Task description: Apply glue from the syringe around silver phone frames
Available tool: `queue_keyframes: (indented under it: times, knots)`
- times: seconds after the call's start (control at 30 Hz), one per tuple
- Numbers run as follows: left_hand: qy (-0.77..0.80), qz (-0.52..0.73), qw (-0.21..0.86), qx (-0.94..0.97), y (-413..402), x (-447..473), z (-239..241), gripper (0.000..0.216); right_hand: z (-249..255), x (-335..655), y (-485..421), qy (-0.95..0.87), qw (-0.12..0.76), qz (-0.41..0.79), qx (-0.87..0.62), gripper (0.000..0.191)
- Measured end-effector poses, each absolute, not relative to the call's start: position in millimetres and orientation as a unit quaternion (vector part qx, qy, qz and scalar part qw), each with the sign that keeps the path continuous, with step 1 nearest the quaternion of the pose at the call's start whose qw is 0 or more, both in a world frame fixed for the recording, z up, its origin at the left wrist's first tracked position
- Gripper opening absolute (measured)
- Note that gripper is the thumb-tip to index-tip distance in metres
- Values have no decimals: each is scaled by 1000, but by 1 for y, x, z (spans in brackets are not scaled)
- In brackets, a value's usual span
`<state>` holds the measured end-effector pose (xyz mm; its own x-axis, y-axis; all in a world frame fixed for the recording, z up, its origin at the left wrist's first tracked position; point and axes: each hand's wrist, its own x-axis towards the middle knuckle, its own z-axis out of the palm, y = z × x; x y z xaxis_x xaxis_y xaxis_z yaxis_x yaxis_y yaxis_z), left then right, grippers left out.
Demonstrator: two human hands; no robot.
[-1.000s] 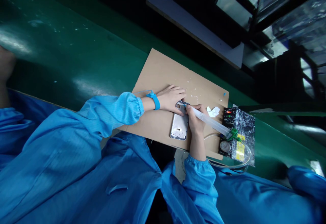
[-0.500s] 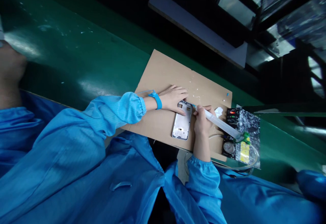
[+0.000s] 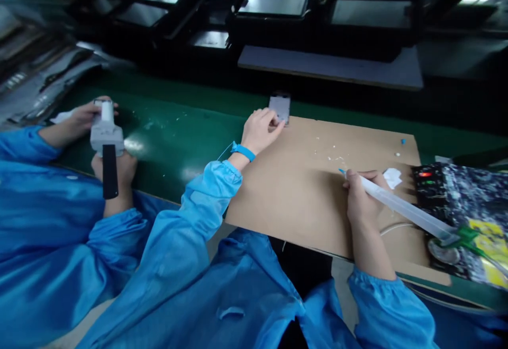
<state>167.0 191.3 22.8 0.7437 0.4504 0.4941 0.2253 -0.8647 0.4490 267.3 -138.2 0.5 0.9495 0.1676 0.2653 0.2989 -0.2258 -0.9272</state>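
Observation:
At the far left corner of the brown cardboard sheet (image 3: 293, 195), a silver-grey phone frame (image 3: 280, 106) lies partly beyond the sheet's edge. My left hand (image 3: 261, 131), with a blue wrist strap, has its fingers curled on the frame's near end. A long translucent dispensing syringe (image 3: 405, 207) with a blue tip rests in my right hand (image 3: 363, 195), wrapped round its front end. The syringe tip points left, above the cardboard. A green cap with a hose closes its rear end.
On the right stands a speckled dispenser box (image 3: 460, 195) with a red display. A crumpled white tissue (image 3: 392, 178) and small white scraps (image 3: 337, 158) lie on the cardboard. A co-worker's hands (image 3: 119, 169) hold a grey-white handheld device (image 3: 106, 134) at left. A shelf board (image 3: 329, 67) crosses the back.
My left hand has carried the phone frame from the middle of the cardboard to its far left corner. The syringe tip is now apart from the frame. The camera view has turned left.

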Motion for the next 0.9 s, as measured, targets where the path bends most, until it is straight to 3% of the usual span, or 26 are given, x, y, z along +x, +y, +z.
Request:
queue_keyframes:
  times: [0.1,0.3,0.57,0.9]
  knots:
    - [178,240,164,940,185,167,15,37,4,266,-140,-153,592,-54,-790,37]
    - [225,175,145,948,195,174,12,17,7,260,-138,-168,587,-75,-788,42]
    - [213,161,162,950,204,173,9,15,17,274,-191,-109,567,-216,-788,43]
    - [209,173,158,950,205,172,8,21,10,266,-222,-96,507,-153,-843,30]
